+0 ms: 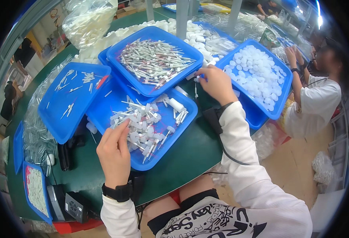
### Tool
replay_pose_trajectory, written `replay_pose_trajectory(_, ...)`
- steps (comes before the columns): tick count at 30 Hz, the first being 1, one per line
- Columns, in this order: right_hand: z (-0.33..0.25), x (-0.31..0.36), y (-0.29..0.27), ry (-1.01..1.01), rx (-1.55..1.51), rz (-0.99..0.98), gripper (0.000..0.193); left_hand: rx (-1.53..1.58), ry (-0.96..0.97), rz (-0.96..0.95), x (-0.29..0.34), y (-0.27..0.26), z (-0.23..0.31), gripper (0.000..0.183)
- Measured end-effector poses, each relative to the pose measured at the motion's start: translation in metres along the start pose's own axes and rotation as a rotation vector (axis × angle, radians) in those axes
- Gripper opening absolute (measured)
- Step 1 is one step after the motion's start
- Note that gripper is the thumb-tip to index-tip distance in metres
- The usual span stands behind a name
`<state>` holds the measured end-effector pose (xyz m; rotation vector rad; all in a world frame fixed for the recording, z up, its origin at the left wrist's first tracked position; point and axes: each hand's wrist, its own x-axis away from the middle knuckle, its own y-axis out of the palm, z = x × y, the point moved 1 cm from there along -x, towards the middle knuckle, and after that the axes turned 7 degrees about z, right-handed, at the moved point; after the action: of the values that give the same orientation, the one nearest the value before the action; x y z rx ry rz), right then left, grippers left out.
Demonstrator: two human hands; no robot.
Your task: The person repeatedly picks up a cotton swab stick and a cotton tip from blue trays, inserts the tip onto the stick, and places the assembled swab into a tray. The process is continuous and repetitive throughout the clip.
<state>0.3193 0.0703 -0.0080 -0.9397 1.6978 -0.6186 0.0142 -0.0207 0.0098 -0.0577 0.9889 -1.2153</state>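
Toward two o'clock, detail is too small for me to tell whether the right hand pinches anything, and toward eleven the top edge crops a clear bag.

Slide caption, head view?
Left hand over small white parts in a blue plastic tray; right hand outside it.

Head-worn fisheye view, facing down, table near

Workshop: blue parts trays, green worktable
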Motion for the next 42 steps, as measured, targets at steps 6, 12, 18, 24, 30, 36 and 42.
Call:
replay_pose_trajectory(6, 0.002, -0.003, 0.02, -0.035, 0.159, -0.001, 0.02, 0.28, -0.208, -0.065, 0.003, -0.001, -0.009, 0.03)
replay_pose_trajectory(12, 0.005, -0.002, 0.013, -0.008, -0.083, 0.099, 0.016, 0.682, -0.411, -0.169, -0.002, -0.008, -0.014, 0.031)
replay_pose_trajectory(18, -0.009, -0.004, 0.0, 0.115, -0.719, 0.012, 0.028, 0.829, -0.51, -0.177, -0.002, -0.006, -0.014, 0.036)
replay_pose_trajectory(24, -0.028, 0.001, -0.012, 0.436, -1.566, -0.28, 0.034, 0.363, -0.352, 0.011, 0.003, 0.0, -0.006, 0.02)
replay_pose_trajectory(30, -0.075, 0.021, -0.022, 0.357, -1.698, -0.689, 0.033, 0.253, -0.139, 0.211, -0.001, -0.005, -0.001, 0.012)
replay_pose_trajectory(36, -0.109, 0.048, -0.014, 0.311, -1.72, -0.977, 0.034, 0.271, 0.099, 0.055, -0.002, -0.005, 0.009, 0.022)
replay_pose_trajectory(42, -0.111, 0.053, -0.007, 0.245, -1.642, -0.914, 0.029, 0.43, -0.139, -0.027, 0.002, 0.001, 0.009, 0.025)
